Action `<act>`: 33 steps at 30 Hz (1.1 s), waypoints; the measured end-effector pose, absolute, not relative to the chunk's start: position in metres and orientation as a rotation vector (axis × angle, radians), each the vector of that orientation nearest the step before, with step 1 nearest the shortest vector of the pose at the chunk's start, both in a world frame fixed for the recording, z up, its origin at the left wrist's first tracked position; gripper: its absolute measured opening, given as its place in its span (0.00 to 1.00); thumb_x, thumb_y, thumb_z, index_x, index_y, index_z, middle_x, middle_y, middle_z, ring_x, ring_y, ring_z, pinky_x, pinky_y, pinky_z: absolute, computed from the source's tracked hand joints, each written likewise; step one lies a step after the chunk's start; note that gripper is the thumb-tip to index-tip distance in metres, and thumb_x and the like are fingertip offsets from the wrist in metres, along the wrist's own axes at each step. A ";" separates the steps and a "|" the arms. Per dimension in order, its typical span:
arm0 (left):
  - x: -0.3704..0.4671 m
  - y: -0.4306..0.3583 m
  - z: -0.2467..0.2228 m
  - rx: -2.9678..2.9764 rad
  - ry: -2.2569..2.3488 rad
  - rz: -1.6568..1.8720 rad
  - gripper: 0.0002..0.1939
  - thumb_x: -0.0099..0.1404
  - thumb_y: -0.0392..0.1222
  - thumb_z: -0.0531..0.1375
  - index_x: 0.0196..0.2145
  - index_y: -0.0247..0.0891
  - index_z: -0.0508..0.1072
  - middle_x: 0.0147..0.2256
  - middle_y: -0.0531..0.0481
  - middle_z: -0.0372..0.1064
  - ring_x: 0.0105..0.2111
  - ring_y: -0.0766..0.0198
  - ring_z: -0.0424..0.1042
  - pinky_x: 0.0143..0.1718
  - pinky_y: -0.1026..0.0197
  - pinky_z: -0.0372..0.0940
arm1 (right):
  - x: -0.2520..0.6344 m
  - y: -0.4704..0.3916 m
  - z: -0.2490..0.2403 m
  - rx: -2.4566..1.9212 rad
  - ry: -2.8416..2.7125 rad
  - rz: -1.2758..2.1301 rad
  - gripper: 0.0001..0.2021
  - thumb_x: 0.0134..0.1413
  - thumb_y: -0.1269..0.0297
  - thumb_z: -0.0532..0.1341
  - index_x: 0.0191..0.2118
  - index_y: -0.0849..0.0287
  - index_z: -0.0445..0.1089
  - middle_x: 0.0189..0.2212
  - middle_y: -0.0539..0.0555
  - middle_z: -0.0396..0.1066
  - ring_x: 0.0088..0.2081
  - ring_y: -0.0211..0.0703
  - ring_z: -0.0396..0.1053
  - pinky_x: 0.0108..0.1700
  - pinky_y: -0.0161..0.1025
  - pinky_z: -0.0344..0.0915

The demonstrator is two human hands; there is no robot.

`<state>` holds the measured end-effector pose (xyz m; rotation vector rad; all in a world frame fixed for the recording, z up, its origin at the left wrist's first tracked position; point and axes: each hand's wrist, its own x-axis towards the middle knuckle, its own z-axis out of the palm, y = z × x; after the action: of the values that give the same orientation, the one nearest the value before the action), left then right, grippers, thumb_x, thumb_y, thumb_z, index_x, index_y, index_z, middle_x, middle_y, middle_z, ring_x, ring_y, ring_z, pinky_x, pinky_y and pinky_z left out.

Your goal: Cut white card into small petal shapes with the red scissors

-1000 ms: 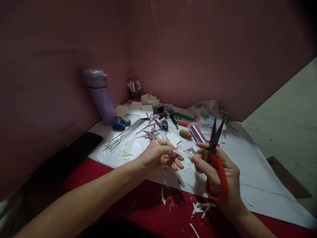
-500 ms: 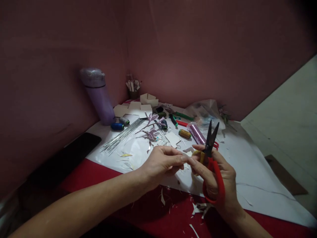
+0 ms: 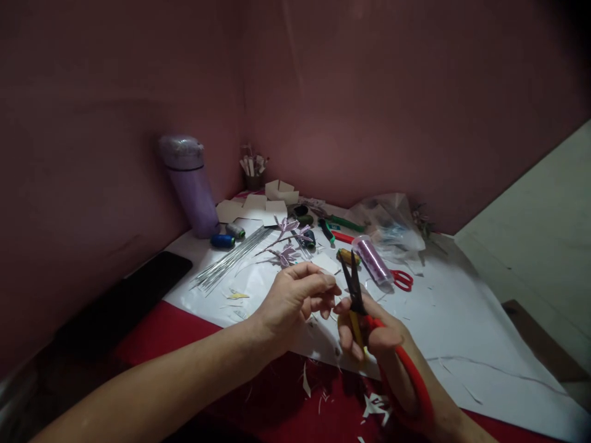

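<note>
Scissors [image 3: 356, 301] with dark blades and red and yellow handles are in my right hand [image 3: 369, 338]. Their blades point up and stand slightly apart, close to my left fingertips. My left hand [image 3: 300, 292] is closed in a pinch over the near part of the white sheet [image 3: 462, 320]; what it pinches is too small to make out. Just beyond it lies a stem of lilac flowers [image 3: 287, 252]. A yellow-gold thread spool [image 3: 349, 256] sits behind the scissor blades.
Thin wires [image 3: 235, 258] lie left, near a blue thread spool [image 3: 222, 240] and a lilac bottle [image 3: 191, 191]. A purple glitter tube [image 3: 373, 261], red-handled scissors [image 3: 402, 280] and a plastic bag [image 3: 392, 221] lie right. Paper scraps [image 3: 376, 406] litter the red cloth [image 3: 277, 387].
My right hand has drawn away from my left fingertips, and the scissors have swung left and down toward them. My left hand stays pinched in nearly the same spot. The view has shifted slightly.
</note>
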<state>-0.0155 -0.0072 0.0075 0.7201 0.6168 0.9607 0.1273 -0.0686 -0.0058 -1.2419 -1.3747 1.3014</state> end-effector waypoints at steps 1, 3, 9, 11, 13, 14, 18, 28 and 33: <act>-0.016 -0.007 0.007 0.721 0.605 0.965 0.05 0.52 0.32 0.62 0.24 0.33 0.67 0.23 0.50 0.68 0.22 0.69 0.66 0.23 0.67 0.57 | 0.126 -0.069 -0.005 -1.243 -1.388 1.301 0.39 0.32 0.24 0.47 0.36 0.57 0.60 0.23 0.48 0.61 0.22 0.35 0.51 0.23 0.33 0.50; -0.016 -0.007 0.007 0.730 0.583 0.971 0.05 0.52 0.32 0.62 0.24 0.33 0.67 0.23 0.50 0.68 0.22 0.69 0.66 0.24 0.66 0.58 | 0.126 -0.068 -0.005 -1.258 -1.405 1.341 0.37 0.31 0.24 0.47 0.33 0.57 0.59 0.21 0.46 0.57 0.21 0.33 0.48 0.22 0.32 0.48; -0.017 -0.006 0.010 0.752 0.596 0.991 0.05 0.51 0.31 0.62 0.23 0.32 0.68 0.23 0.50 0.68 0.22 0.69 0.66 0.24 0.66 0.60 | 0.132 -0.067 -0.013 -1.213 -1.463 1.333 0.35 0.35 0.27 0.50 0.36 0.57 0.61 0.21 0.45 0.55 0.21 0.34 0.48 0.22 0.32 0.47; -0.017 -0.005 0.011 0.748 0.601 0.992 0.05 0.51 0.31 0.62 0.22 0.32 0.68 0.23 0.50 0.67 0.22 0.69 0.66 0.24 0.65 0.60 | 0.134 -0.067 -0.013 -1.228 -1.496 1.295 0.35 0.37 0.27 0.50 0.35 0.57 0.62 0.21 0.45 0.55 0.21 0.34 0.48 0.22 0.32 0.47; -0.017 -0.006 0.011 0.746 0.592 0.991 0.05 0.50 0.31 0.62 0.22 0.32 0.67 0.23 0.50 0.67 0.22 0.69 0.66 0.24 0.65 0.60 | 0.135 -0.067 -0.013 -1.239 -1.526 1.249 0.34 0.38 0.28 0.50 0.35 0.58 0.63 0.21 0.46 0.56 0.22 0.34 0.48 0.22 0.33 0.47; -0.017 -0.006 0.011 0.747 0.589 0.992 0.05 0.50 0.31 0.62 0.23 0.32 0.67 0.23 0.49 0.67 0.22 0.69 0.66 0.24 0.65 0.61 | 0.135 -0.068 -0.013 -1.246 -1.530 1.237 0.34 0.38 0.28 0.50 0.35 0.57 0.63 0.21 0.46 0.56 0.22 0.35 0.48 0.22 0.33 0.47; -0.016 -0.007 0.011 0.755 0.592 0.991 0.05 0.51 0.31 0.62 0.23 0.32 0.67 0.23 0.49 0.67 0.21 0.69 0.66 0.24 0.65 0.61 | 0.136 -0.068 -0.012 -1.249 -1.530 1.227 0.34 0.39 0.28 0.50 0.35 0.57 0.63 0.20 0.46 0.55 0.22 0.35 0.48 0.22 0.33 0.47; -0.017 -0.005 0.011 0.786 0.586 0.997 0.05 0.53 0.32 0.62 0.24 0.31 0.68 0.23 0.49 0.68 0.21 0.69 0.67 0.25 0.64 0.63 | 0.138 -0.065 -0.015 -1.237 -1.548 1.235 0.34 0.40 0.28 0.49 0.35 0.57 0.63 0.21 0.46 0.55 0.22 0.35 0.48 0.23 0.32 0.47; -0.017 -0.006 0.011 0.797 0.587 0.987 0.05 0.53 0.33 0.62 0.24 0.32 0.68 0.24 0.49 0.68 0.21 0.69 0.67 0.25 0.64 0.63 | 0.138 -0.065 -0.014 -1.222 -1.550 1.232 0.32 0.41 0.29 0.50 0.35 0.57 0.63 0.21 0.46 0.55 0.22 0.35 0.49 0.23 0.33 0.47</act>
<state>-0.0169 -0.0057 0.0106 0.7968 0.5875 0.9866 0.1383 -0.0646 -0.0144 -1.2218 -1.5499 1.2316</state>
